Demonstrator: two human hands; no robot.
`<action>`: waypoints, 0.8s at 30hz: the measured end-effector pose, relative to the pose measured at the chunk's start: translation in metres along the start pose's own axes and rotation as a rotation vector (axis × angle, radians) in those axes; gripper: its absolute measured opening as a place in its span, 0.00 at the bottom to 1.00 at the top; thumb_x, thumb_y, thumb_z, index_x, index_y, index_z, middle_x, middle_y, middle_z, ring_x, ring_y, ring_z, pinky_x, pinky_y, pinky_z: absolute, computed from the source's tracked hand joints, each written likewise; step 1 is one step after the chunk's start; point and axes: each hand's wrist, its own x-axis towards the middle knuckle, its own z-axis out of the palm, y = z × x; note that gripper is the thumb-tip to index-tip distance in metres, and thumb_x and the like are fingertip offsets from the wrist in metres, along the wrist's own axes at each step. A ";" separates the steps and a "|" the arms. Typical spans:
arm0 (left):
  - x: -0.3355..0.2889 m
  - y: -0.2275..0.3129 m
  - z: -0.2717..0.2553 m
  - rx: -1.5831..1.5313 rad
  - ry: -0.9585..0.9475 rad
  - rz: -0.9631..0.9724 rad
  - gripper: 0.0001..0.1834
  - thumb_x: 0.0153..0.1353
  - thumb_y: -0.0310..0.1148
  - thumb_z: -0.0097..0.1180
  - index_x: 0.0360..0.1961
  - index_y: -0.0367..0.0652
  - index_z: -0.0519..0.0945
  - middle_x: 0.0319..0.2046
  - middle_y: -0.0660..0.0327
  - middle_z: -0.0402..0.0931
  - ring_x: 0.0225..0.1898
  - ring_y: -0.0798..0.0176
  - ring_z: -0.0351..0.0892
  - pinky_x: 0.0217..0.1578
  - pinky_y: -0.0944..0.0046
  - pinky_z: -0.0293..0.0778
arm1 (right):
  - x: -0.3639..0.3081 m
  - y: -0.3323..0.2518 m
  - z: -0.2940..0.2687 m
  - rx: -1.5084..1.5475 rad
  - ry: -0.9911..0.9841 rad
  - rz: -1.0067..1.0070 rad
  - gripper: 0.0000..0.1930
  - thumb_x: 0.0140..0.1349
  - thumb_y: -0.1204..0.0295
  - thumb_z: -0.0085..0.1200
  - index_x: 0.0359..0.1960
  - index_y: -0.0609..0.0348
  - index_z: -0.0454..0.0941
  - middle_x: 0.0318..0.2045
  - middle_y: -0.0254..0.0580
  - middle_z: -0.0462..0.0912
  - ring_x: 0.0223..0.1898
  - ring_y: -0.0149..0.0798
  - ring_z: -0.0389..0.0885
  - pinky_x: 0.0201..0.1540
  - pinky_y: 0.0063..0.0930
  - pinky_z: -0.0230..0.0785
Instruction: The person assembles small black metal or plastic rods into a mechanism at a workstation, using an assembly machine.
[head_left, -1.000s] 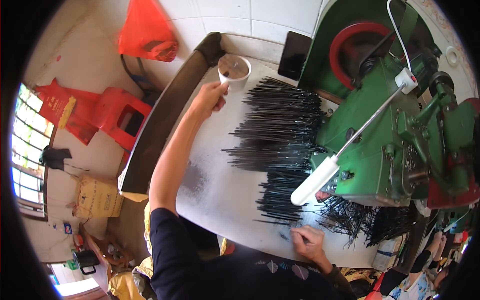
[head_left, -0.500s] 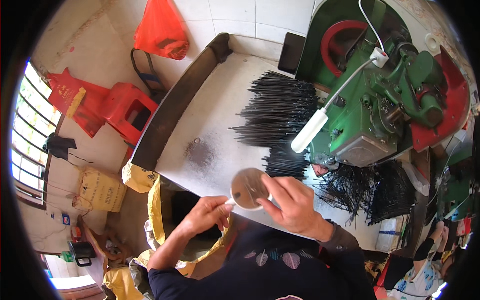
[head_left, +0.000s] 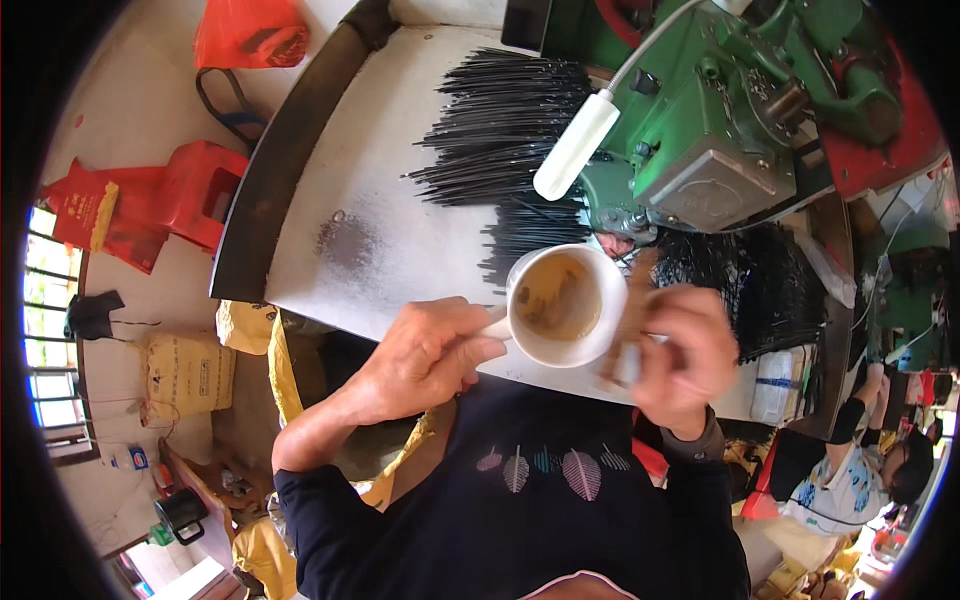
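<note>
My left hand (head_left: 425,350) grips the handle of a white mug (head_left: 562,354), fingers closed around it. The mug is uncovered and tipped so that its inside shows, with brownish liquid and some darker bits in it. Just right of the mug is my right hand (head_left: 697,350), smeared by motion. It holds a thin brown lid (head_left: 629,325), seen nearly edge-on and blurred. Both hands are over the near edge of the pale worktable (head_left: 320,285), in front of my dark shirt.
Bundles of thin black rods (head_left: 510,120) lie by a green machine (head_left: 710,150) with a white lamp (head_left: 577,145). More black rods (head_left: 770,290) are at the right. An open yellow sack (head_left: 285,375) stands below the table. Another person (head_left: 840,470) is at far right.
The lid that covered the mug is now off, carried to the right by my right hand. The mug has moved right and up in the picture, and the whole view has shifted.
</note>
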 end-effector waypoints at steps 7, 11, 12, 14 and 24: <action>-0.009 0.037 -0.016 0.250 -0.031 0.289 0.10 0.63 0.32 0.66 0.40 0.36 0.82 0.26 0.52 0.74 0.22 0.48 0.74 0.22 0.56 0.67 | -0.054 0.029 -0.034 0.196 0.539 0.082 0.07 0.66 0.78 0.52 0.43 0.68 0.75 0.42 0.46 0.76 0.38 0.37 0.75 0.46 0.28 0.69; -0.010 0.062 -0.021 0.249 -0.082 0.432 0.15 0.63 0.39 0.67 0.38 0.36 0.82 0.25 0.53 0.73 0.21 0.50 0.73 0.22 0.57 0.67 | -0.084 0.037 -0.035 0.020 0.297 0.287 0.06 0.61 0.85 0.55 0.40 0.68 0.78 0.38 0.47 0.78 0.38 0.35 0.75 0.44 0.24 0.68; -0.011 0.067 -0.024 0.246 -0.102 0.471 0.18 0.63 0.43 0.68 0.36 0.36 0.82 0.25 0.53 0.73 0.20 0.51 0.74 0.20 0.57 0.66 | -0.091 0.042 -0.034 -0.017 0.222 0.310 0.08 0.59 0.87 0.56 0.39 0.68 0.79 0.37 0.46 0.79 0.37 0.35 0.76 0.42 0.24 0.68; -0.010 0.085 -0.020 0.196 -0.101 0.511 0.19 0.62 0.44 0.68 0.35 0.36 0.82 0.25 0.53 0.75 0.18 0.52 0.75 0.18 0.58 0.66 | -0.098 0.046 -0.031 -0.023 0.228 0.328 0.08 0.57 0.88 0.58 0.38 0.67 0.79 0.35 0.46 0.79 0.35 0.35 0.77 0.40 0.24 0.69; -0.041 0.141 -0.014 0.502 0.231 0.395 0.15 0.69 0.45 0.60 0.31 0.46 0.83 0.24 0.59 0.79 0.17 0.68 0.78 0.17 0.69 0.71 | -0.096 0.050 -0.001 0.083 0.113 0.416 0.07 0.56 0.85 0.63 0.35 0.65 0.81 0.29 0.42 0.79 0.28 0.34 0.79 0.33 0.25 0.71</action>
